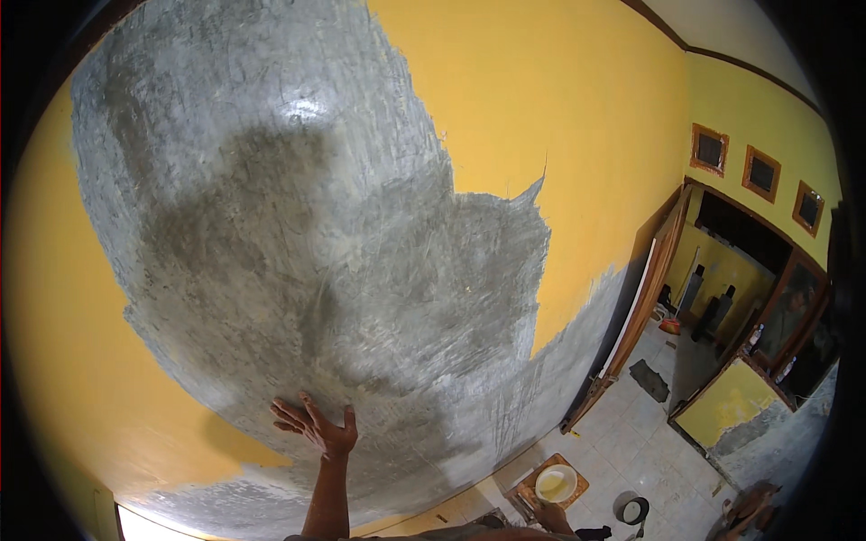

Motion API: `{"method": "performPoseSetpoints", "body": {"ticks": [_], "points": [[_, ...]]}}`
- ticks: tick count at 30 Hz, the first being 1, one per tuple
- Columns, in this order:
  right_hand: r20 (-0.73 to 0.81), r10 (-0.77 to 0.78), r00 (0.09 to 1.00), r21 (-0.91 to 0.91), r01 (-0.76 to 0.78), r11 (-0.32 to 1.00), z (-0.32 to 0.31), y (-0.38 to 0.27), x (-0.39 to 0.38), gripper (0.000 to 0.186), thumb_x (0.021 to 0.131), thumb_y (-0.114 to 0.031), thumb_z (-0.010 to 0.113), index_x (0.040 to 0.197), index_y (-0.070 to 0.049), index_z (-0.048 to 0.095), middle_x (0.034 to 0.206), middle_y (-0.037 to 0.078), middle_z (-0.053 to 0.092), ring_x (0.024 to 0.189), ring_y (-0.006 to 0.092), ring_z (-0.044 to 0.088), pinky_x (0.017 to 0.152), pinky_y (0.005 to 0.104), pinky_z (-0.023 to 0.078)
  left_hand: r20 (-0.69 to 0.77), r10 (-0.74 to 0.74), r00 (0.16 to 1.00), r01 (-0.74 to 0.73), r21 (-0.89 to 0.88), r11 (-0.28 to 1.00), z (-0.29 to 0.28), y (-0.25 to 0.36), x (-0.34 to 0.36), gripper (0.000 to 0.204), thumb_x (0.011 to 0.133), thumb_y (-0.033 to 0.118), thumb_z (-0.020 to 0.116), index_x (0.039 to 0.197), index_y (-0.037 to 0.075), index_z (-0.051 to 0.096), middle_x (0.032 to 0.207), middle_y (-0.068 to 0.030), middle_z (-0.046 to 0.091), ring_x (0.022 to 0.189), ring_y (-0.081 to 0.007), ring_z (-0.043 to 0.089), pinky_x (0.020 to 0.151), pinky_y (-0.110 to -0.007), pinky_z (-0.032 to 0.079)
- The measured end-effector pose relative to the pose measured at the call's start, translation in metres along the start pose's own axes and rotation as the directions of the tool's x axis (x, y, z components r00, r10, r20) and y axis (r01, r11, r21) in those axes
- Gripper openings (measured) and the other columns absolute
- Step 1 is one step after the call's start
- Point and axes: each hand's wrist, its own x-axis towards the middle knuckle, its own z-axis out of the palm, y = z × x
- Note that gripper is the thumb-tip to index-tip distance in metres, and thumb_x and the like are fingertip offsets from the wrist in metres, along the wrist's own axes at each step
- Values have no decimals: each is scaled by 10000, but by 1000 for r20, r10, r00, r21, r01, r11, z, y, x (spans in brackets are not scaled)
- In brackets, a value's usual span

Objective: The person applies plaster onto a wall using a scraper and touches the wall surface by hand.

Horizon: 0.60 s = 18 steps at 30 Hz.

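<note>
My left hand point(316, 429) is raised to the wall with fingers spread and nothing held, over a grey bare-plaster patch point(397, 298) ringed by yellow paint point(541, 81). Whether the palm presses on the wall is hard to judge. Low in the picture, my right hand point(548, 517) is closed, with something thin and pale beside its fingers that I cannot make out. Just beyond it, a white round tub point(556, 483) with pale yellowish contents stands on a square brown board or stool top point(577, 494).
A dark round container with a pale inside point(631, 512) stands on the tiled floor point(622, 428). To the right is an open wooden door point(645, 302) beside a doorway. A dark flat piece point(649, 380) lies on the floor near the doorway. A brownish bundle point(753, 509) sits at lower right.
</note>
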Motion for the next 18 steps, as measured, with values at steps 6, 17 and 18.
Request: {"method": "performPoseSetpoints", "body": {"ticks": [6, 17, 18], "points": [[-297, -668, 683, -301, 596, 744, -7, -118, 103, 529, 958, -482, 498, 1337, -118, 554, 1103, 230, 672, 955, 429, 646, 831, 548, 504, 15, -87, 996, 86, 71, 994, 6, 12, -6, 1118, 810, 741, 566, 1597, 157, 28, 1596, -322, -110, 1458, -551, -92, 1073, -749, -44], [-785, -609, 110, -236, 857, 459, -168, -343, 59, 432, 914, -211, 636, 1287, -3, 571, 926, 204, 685, 720, 388, 660, 613, 458, 519, 259, -27, 966, -6, 126, 992, -7, -1, -24, 1209, 767, 763, 615, 1584, 229, -98, 1558, -348, -208, 1426, -584, -165, 1044, -777, -57], [-763, -633, 133, -285, 809, 514, -180, -346, 62, 419, 904, -215, 639, 1277, -30, 591, 972, 207, 685, 779, 403, 664, 664, 471, 538, 264, -25, 964, -8, 122, 992, -6, -1, -25, 1205, 766, 762, 616, 1585, 231, -89, 1558, -349, -204, 1426, -585, -162, 1044, -778, -54]]}}
